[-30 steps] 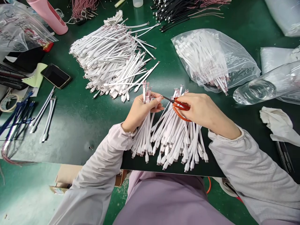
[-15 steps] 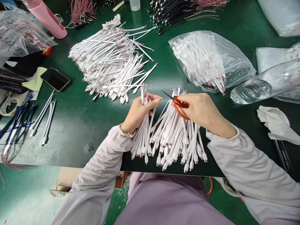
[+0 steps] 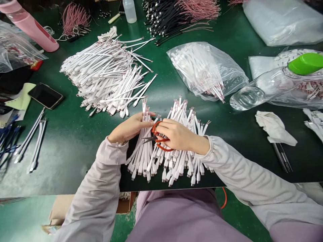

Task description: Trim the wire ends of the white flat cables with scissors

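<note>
My left hand (image 3: 133, 127) is closed around a bunch of short white USB cables (image 3: 142, 158), whose stripped wire ends stick up above the fingers. Red-handled scissors (image 3: 149, 138) sit in my closed right hand (image 3: 175, 134), their dark blades pointing left in front of the held cables, just below my left fingers. Both hands are close together, and one cable end shows between them. Under and beyond my right hand lies a loose spread of similar white cables (image 3: 180, 161), connectors towards the table's front edge. Whether my right fingertips also pinch a cable is hidden.
A large pile of white cables (image 3: 106, 77) lies at the back left. Behind my right hand is a clear bag of cables (image 3: 199, 67), beside a tilted water bottle (image 3: 249, 95). A phone (image 3: 46, 95) lies left; a white cloth (image 3: 275, 126) lies right.
My right hand has moved left and down with the scissors, from above the loose cables to beside my left hand. The view has shifted right, bringing a green part on the bottle into sight.
</note>
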Demonstrator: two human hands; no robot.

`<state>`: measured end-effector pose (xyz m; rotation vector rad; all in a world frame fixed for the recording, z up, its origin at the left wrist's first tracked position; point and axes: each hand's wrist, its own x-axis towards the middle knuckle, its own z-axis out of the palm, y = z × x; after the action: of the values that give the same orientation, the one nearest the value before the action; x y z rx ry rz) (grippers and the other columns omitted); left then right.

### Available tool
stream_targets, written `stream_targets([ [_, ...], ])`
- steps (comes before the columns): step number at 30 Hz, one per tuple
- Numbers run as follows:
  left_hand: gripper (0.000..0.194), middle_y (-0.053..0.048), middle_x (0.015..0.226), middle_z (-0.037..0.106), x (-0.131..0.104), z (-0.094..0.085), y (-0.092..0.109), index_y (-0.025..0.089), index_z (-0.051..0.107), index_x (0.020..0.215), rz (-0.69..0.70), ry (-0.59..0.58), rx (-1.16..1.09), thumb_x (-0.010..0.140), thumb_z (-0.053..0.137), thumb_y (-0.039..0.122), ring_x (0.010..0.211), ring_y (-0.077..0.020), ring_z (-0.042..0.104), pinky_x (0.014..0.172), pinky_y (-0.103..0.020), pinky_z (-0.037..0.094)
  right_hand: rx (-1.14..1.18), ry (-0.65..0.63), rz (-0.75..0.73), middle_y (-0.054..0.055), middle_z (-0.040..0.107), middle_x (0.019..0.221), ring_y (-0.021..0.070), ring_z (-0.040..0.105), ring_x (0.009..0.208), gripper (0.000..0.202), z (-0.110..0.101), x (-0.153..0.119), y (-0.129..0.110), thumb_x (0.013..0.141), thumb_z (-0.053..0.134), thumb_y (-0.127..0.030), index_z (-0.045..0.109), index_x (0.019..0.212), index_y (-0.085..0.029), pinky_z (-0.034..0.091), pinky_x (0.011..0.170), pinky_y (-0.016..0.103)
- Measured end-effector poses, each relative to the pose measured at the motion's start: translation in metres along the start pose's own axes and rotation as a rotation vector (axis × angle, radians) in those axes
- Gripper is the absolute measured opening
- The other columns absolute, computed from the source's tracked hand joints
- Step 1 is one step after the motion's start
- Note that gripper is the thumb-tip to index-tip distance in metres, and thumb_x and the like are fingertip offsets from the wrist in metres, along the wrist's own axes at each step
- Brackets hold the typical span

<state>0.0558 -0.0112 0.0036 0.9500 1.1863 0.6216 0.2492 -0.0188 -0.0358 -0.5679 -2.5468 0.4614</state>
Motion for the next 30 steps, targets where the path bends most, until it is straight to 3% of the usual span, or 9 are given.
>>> stream_targets([
  [6, 0.023, -0.003, 0.075, 0.068, 0.002, 0.005, -0.006, 0.011, 0.069, 0.078, 0.021, -0.041, -0.179, 0.065, 0.083, 0.024, 0.072, -0.0135, 0.062, 0.075, -0.027, 0.048, 0.115, 0.06, 0.081, 0.002, 0.055, 0.066, 0.0159, 0.046, 0.065, 0.017, -0.01, -0.006, 0.007, 0.085, 0.051, -0.01, 0.052, 0.071, -0.019, 0.041, 0.059, 0.028],
  [11, 0.025, -0.001, 0.067, 0.062, 0.006, 0.019, -0.012, 0.012, 0.065, 0.065, 0.067, 0.027, -0.203, 0.068, 0.083, 0.03, 0.061, -0.0092, 0.054, 0.064, -0.024, 0.043, 0.261, 0.466, 0.511, 0.003, 0.064, 0.078, 0.015, 0.053, 0.067, 0.009, -0.019, -0.003, 0.006, 0.087, 0.06, -0.025, 0.064, 0.083, -0.018, 0.044, 0.066, 0.03],
  [13, 0.027, 0.001, 0.065, 0.059, 0.006, 0.023, -0.014, 0.014, 0.064, 0.066, 0.1, 0.052, -0.18, 0.072, 0.081, 0.033, 0.058, -0.0078, 0.05, 0.061, -0.024, 0.04, 0.325, 0.535, 0.634, 0.002, 0.065, 0.078, 0.0139, 0.053, 0.067, 0.01, -0.022, -0.001, 0.006, 0.086, 0.063, -0.027, 0.068, 0.087, -0.018, 0.044, 0.067, 0.03],
  [18, 0.024, 0.004, 0.064, 0.054, 0.007, 0.027, -0.018, 0.016, 0.064, 0.072, 0.146, 0.076, -0.198, 0.073, 0.081, 0.033, 0.057, -0.0068, 0.046, 0.06, -0.024, 0.04, 0.485, 0.487, 0.693, 0.001, 0.065, 0.076, 0.0129, 0.054, 0.065, 0.02, -0.028, 0.002, 0.005, 0.081, 0.07, -0.035, 0.072, 0.09, -0.017, 0.044, 0.065, 0.029],
  [22, 0.029, 0.001, 0.068, 0.058, 0.008, 0.025, -0.018, 0.015, 0.065, 0.074, 0.067, -0.045, -0.322, 0.071, 0.083, 0.036, 0.06, -0.0081, 0.051, 0.06, -0.024, 0.042, 0.647, 0.355, 0.672, 0.0, 0.063, 0.074, 0.0115, 0.052, 0.059, 0.026, -0.032, 0.005, 0.004, 0.08, 0.07, -0.041, 0.072, 0.094, -0.019, 0.044, 0.057, 0.027],
  [25, 0.032, 0.001, 0.066, 0.058, 0.01, 0.025, -0.018, 0.013, 0.065, 0.071, 0.042, -0.124, -0.349, 0.069, 0.084, 0.039, 0.058, -0.0073, 0.05, 0.059, -0.023, 0.043, 0.709, 0.38, 0.641, 0.003, 0.065, 0.078, 0.0155, 0.059, 0.069, 0.024, -0.032, 0.008, 0.008, 0.079, 0.071, -0.043, 0.069, 0.083, -0.019, 0.049, 0.064, 0.03],
  [30, 0.034, 0.0, 0.067, 0.06, 0.005, 0.03, -0.016, 0.014, 0.068, 0.072, 0.192, -0.035, -0.261, 0.071, 0.079, 0.046, 0.059, -0.009, 0.05, 0.064, -0.024, 0.046, 0.587, 0.374, 0.674, 0.003, 0.063, 0.072, 0.018, 0.061, 0.07, 0.026, -0.033, 0.004, 0.01, 0.082, 0.069, -0.042, 0.063, 0.073, -0.019, 0.047, 0.064, 0.031],
])
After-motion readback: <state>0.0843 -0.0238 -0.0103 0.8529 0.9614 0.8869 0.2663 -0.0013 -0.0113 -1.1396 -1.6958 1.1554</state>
